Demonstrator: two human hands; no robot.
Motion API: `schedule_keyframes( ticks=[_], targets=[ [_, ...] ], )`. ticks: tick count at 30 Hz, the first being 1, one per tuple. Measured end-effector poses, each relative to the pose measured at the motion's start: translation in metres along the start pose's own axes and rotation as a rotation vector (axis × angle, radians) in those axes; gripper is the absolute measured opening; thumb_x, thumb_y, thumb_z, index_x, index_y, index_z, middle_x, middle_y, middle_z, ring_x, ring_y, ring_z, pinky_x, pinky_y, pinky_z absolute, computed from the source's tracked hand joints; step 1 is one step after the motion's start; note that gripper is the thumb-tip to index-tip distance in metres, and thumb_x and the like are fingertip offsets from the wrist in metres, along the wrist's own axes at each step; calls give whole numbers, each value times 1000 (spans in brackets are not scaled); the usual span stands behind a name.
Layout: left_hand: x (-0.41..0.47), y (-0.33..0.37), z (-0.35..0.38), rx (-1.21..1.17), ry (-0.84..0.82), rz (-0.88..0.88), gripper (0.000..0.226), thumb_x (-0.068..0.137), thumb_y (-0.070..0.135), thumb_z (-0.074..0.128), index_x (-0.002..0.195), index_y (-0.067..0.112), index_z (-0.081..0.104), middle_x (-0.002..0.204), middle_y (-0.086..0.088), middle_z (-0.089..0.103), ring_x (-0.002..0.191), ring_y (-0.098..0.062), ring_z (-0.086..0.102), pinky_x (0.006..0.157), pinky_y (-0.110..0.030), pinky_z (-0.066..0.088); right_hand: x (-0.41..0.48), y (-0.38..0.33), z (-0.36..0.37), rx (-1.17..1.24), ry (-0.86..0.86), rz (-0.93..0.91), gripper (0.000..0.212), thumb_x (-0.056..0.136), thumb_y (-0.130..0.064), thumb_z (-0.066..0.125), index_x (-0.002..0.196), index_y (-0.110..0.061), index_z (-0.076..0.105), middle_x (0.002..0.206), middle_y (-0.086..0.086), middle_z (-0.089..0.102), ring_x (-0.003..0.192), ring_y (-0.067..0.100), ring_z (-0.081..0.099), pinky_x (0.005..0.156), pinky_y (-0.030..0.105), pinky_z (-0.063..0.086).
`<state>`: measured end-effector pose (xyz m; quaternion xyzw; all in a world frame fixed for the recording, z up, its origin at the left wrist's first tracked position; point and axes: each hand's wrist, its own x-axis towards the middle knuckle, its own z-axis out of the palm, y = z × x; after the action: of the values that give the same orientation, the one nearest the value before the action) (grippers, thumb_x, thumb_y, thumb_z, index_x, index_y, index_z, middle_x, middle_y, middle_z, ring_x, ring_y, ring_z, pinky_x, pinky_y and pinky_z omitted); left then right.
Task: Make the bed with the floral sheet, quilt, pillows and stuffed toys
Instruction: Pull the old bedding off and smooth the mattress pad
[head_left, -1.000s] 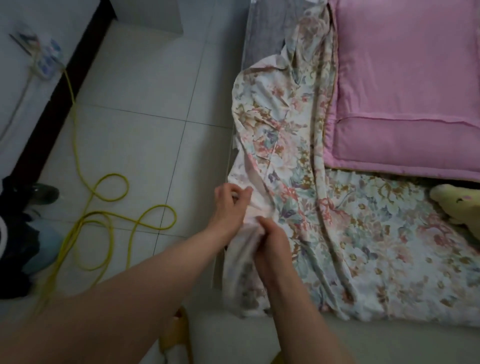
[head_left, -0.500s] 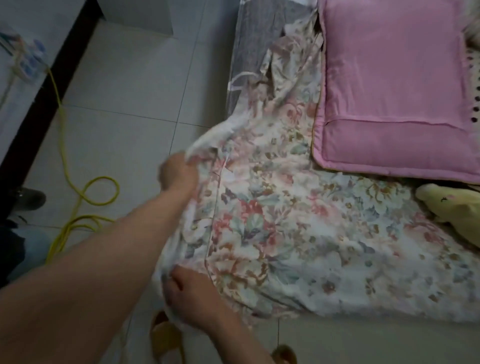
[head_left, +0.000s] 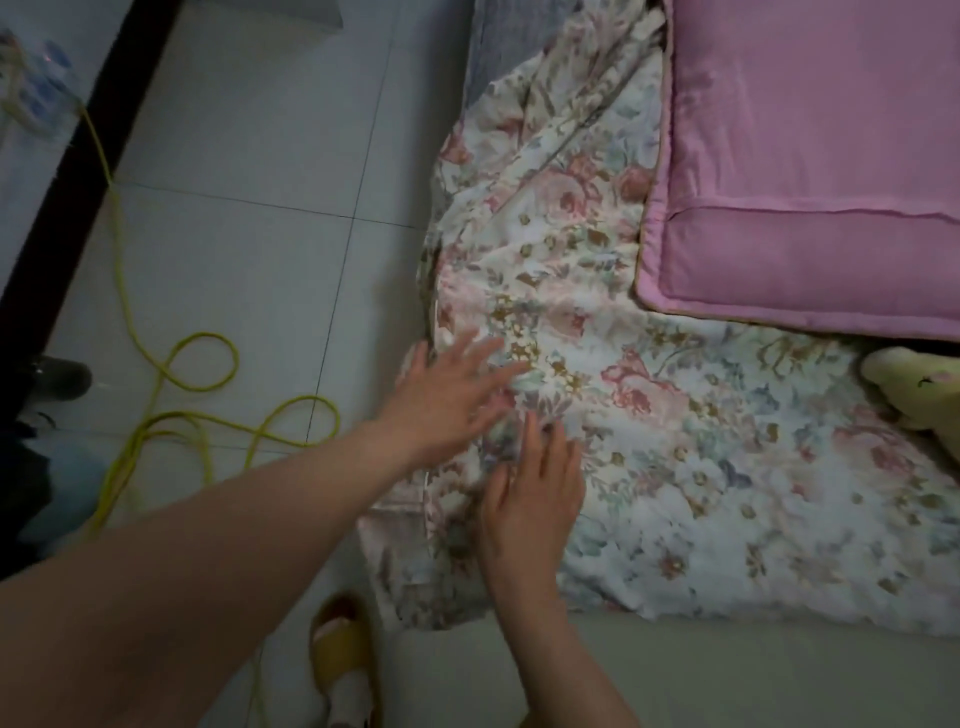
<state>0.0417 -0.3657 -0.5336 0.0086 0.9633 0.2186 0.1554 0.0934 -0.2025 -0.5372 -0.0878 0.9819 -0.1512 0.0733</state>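
Corner pinch gone; left grip (head_left: 452, 397) and right grip (head_left: 530, 501) now released, fingers flat, pressing sheet (head_left: 675, 441) at bed corner; sheet lies spread, running under pink bedding (head_left: 805, 182); bunching mostly cleared; smoothing and tucking likely remain.

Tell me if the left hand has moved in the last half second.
Yes. The left hand went from above the floor's grout line rightward onto the floral sheet, now flat.
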Motion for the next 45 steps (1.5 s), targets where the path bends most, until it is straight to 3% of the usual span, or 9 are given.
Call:
schedule_keyframes(
  ticks=[5,10,14,17,21,30,34,36,45],
  targets=[
    [-40,3,37,-32,-294,-488,62,104,41,29,155,25,-3,159,-16,-20,144,-47,12,108,-55,34,-88,19,22,-270,-484,-717,53,82,-42,38,129,-32,61,150,3,44,146,38,12,110,65,14],
    [-41,15,37,279,64,77,68,94,44,42,154,35,12,163,-6,9,147,-38,10,111,-65,17,-27,17,-23,-31,-106,-297,72,78,-23,59,146,-28,37,154,12,30,145,36,17,114,61,22],
    [-39,32,34,407,-216,129,67,85,68,17,146,43,31,156,-4,32,144,-41,22,100,-60,37,-9,32,-41,-166,-535,165,73,101,-43,35,151,-37,-18,160,10,-24,145,42,-18,113,66,9],
    [-17,75,16,471,-112,82,52,94,59,31,126,29,60,123,-8,60,121,-35,46,95,-47,36,-16,40,-59,-118,-521,62,51,99,-30,40,147,-24,24,151,13,24,134,35,31,98,44,42],
    [44,118,11,385,65,210,54,97,45,46,143,18,41,150,-10,36,143,-31,22,116,-43,16,76,97,-81,-98,-164,72,45,99,-28,42,143,-30,33,149,9,30,133,32,31,101,42,39],
    [55,165,103,610,-353,619,108,65,95,20,149,40,-20,150,-10,-40,135,-40,-40,107,-66,-19,37,239,-82,-142,-514,338,107,76,-86,37,149,-37,-23,154,8,-37,141,45,-26,109,70,13],
    [36,200,98,509,-409,929,81,79,83,40,145,36,29,161,-11,13,147,-41,7,119,-55,3,-18,246,-111,-183,-500,475,86,94,-51,51,153,-29,-6,159,18,-14,146,44,-5,113,60,19],
    [60,213,80,500,-175,760,75,80,78,42,142,36,33,152,-10,35,138,-40,34,109,-58,33,21,257,-126,-222,-371,426,69,99,-26,44,154,-27,2,161,14,-6,147,41,-5,117,57,13],
    [45,197,73,556,-524,161,90,86,71,45,141,55,-25,147,5,-46,134,-46,-39,100,-81,6,26,276,-123,-107,-645,561,88,98,-5,45,151,-26,-22,154,26,-28,144,47,-17,116,49,20]
  ],
)
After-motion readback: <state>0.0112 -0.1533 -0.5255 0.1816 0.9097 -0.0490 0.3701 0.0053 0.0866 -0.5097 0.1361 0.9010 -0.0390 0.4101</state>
